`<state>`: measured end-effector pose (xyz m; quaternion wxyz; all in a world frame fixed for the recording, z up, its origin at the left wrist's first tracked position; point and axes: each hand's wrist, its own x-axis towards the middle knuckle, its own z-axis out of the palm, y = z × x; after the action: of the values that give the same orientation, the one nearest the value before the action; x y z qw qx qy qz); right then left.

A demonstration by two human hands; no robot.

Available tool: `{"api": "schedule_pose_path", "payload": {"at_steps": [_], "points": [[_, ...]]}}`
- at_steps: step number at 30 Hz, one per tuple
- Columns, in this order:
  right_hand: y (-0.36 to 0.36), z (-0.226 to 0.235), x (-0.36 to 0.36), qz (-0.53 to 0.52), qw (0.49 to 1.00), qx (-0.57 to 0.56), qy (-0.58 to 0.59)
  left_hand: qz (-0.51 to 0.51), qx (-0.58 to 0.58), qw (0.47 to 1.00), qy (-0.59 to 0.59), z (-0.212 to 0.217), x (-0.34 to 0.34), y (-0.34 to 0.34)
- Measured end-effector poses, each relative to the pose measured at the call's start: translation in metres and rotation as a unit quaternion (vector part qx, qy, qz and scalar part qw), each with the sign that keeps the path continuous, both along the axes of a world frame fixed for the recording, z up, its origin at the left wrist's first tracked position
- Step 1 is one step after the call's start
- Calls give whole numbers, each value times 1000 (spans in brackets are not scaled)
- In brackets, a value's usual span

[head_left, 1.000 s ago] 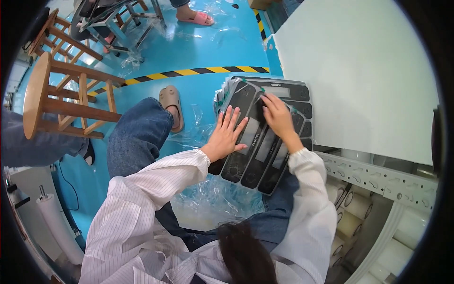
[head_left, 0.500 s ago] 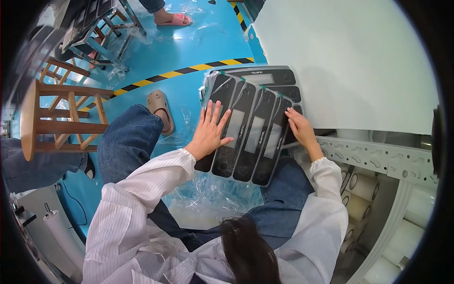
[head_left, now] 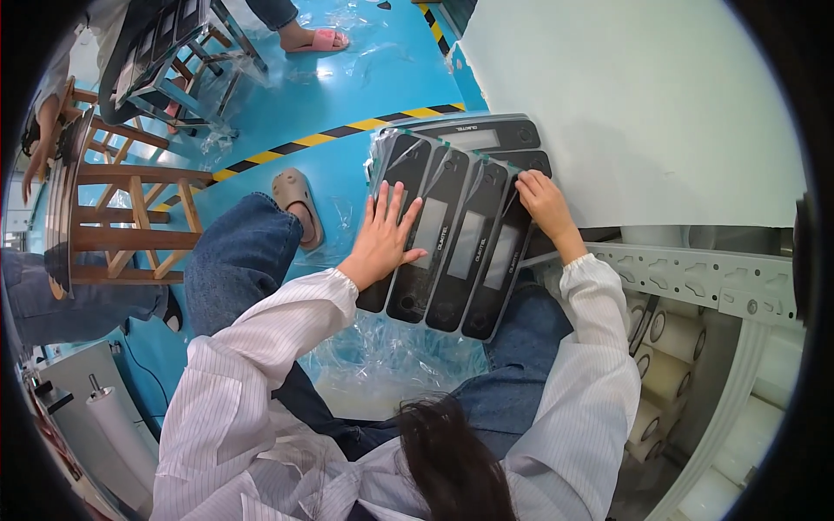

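1. Centrally, a fan of black glossy panels (head_left: 452, 247), long and narrow, each with a pale grey window near the middle; four lie overlapped side by side on the person's lap, upper ends toward the white worktop (head_left: 643, 104), lower ends toward the knees.
2. Left hand (head_left: 382, 239): flat, fingers spread wide, palm down on the two leftmost panels; holds nothing, presses on them.
3. Right hand (head_left: 546, 201): fingers curled over the upper right end of the fan, touching the rightmost panel at the worktop's near edge; whether it pinches the panel or only rests on it cannot be told.
4. Further panels (head_left: 469, 137) of the same kind lie crosswise under the fan's upper ends, just beside the worktop's left edge.
5. Clear plastic film (head_left: 391, 356), crumpled, under the lower ends of the panels and across the lap.
6. White striped coat sleeves (head_left: 261, 347) on both arms; blue jeans (head_left: 239, 252) on the legs; beige clog (head_left: 300, 204) on the left foot, on the blue floor (head_left: 347, 78).
7. Yellow-and-black hazard stripe (head_left: 330, 135) across the floor, beyond the foot.
8. Wooden stool (head_left: 122, 226) at the left, well apart from the panels.
9. Perforated metal rail (head_left: 704, 278) below the worktop's near edge; white rolls (head_left: 678, 347) stacked beneath it.
10. Another person's foot in a pink sandal (head_left: 317, 39) at the top.
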<state>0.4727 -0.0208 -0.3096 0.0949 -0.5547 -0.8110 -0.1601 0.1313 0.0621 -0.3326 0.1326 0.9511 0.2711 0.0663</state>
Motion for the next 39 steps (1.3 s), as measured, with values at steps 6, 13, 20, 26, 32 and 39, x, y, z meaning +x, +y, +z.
{"api": "schedule_pose_path", "payload": {"at_steps": [6,13,20,26,32,39], "points": [[-58,19,-41,6,977,-167,130,-2,-15,1000,17,4,0,4],[11,22,-68,-161,969,-113,147,85,-82,979,-169,15,24,54],[20,-33,-65,-118,989,-69,51,136,-24,959,-248,-12,53,90],[4,-46,-110,-224,923,40,309,114,65,955,-265,-22,59,86],[3,-43,-122,-241,940,70,229,13,-3,966,-258,-8,62,44],[-3,-35,-125,-211,921,87,314,113,-2,965,-235,-4,82,35]]}}
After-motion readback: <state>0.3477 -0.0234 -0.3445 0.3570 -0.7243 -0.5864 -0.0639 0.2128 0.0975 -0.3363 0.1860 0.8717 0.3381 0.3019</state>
